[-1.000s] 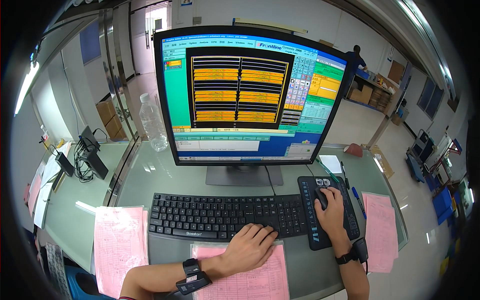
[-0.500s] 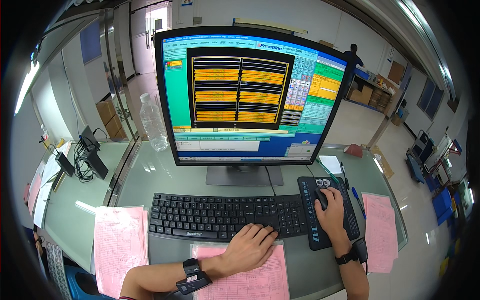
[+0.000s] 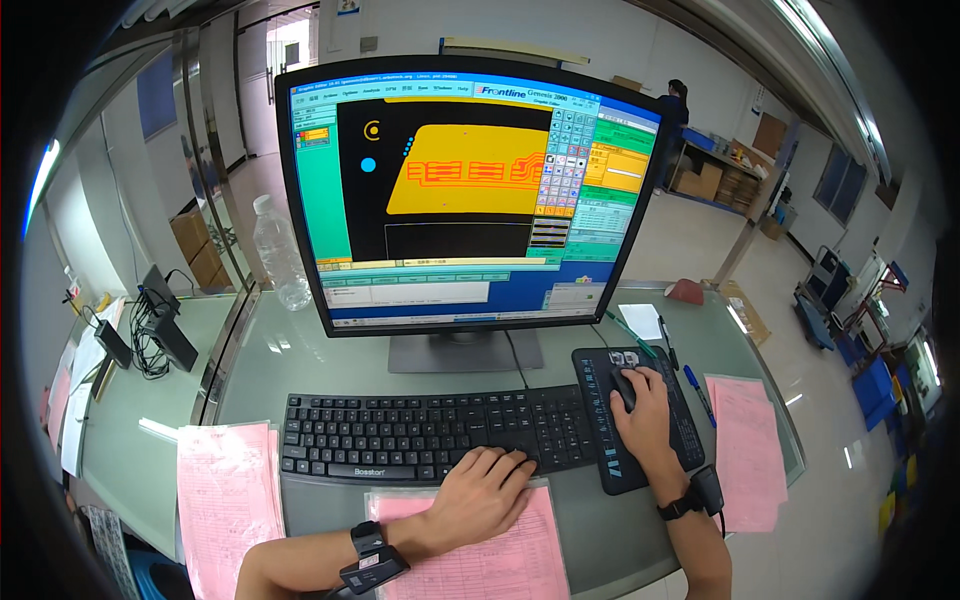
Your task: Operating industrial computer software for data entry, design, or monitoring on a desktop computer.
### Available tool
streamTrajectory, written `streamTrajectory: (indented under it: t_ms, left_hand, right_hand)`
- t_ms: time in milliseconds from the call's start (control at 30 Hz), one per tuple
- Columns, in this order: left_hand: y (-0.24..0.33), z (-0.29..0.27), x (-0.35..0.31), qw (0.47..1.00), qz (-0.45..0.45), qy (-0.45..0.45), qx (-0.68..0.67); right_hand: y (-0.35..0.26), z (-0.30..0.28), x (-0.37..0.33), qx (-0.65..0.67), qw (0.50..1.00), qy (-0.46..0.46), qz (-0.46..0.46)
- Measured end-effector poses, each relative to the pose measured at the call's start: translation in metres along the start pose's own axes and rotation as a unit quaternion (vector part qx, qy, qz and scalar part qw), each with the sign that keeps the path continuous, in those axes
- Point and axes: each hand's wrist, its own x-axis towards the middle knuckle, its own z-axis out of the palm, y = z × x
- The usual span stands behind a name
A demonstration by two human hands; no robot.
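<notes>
My left hand [image 3: 487, 495] lies palm down with its fingers stretched out. The fingertips rest at the front edge of the black keyboard [image 3: 375, 432], near its arrow keys. Under the hand and forearm is a pink printed sheet [image 3: 500, 560] in a clear sleeve. To the right, my right hand [image 3: 645, 415] is closed over a black computer mouse [image 3: 624, 390] on a dark mouse pad [image 3: 630, 480]. A monitor [image 3: 465, 170] stands behind the keyboard, showing an enlarged yellow shape with orange traces on black. Each wrist wears a black strap with a small box.
Pink sheets lie on the glass-topped desk at left [image 3: 228, 500] and right [image 3: 747, 450]. A clear bottle [image 3: 280, 255] stands left of the monitor. Pens [image 3: 700, 393] and white paper [image 3: 641, 320] lie near the pad. Black adapters with cables [image 3: 170, 340] sit far left. A person [image 3: 675, 130] stands in the background.
The screen has switched from rows of orange and black strips to an enlarged yellow shape. My view has shifted slightly; both hands stay in place on the mouse and at the keyboard.
</notes>
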Motion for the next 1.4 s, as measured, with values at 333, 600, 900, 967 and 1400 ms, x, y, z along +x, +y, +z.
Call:
streamTrajectory:
  t_ms: [333,600,900,967,1400]
  left_hand:
    - [-0.0015,0.0017,-0.0012,1.0,0.001,-0.008,0.004]
    - [-0.001,0.0001,-0.0006,1.0,0.003,-0.01,0.008]
    - [-0.0003,-0.0004,-0.0005,1.0,0.003,-0.006,0.009]
    - [-0.0004,-0.0006,-0.0003,1.0,0.002,-0.007,0.009]
    - [-0.0002,-0.0017,-0.0004,1.0,0.001,-0.012,0.004]
  right_hand:
    - [-0.0005,0.0008,0.0019,0.007,1.0,0.0,0.002]
    - [0.001,0.001,0.0011,0.005,1.0,-0.006,0.003]
    - [0.0024,0.0015,0.0007,0.003,1.0,-0.007,0.003]
    - [0.0003,0.0003,0.0008,0.0,1.0,-0.005,0.002]
    - [-0.0011,0.0006,0.0014,-0.003,1.0,-0.003,-0.002]
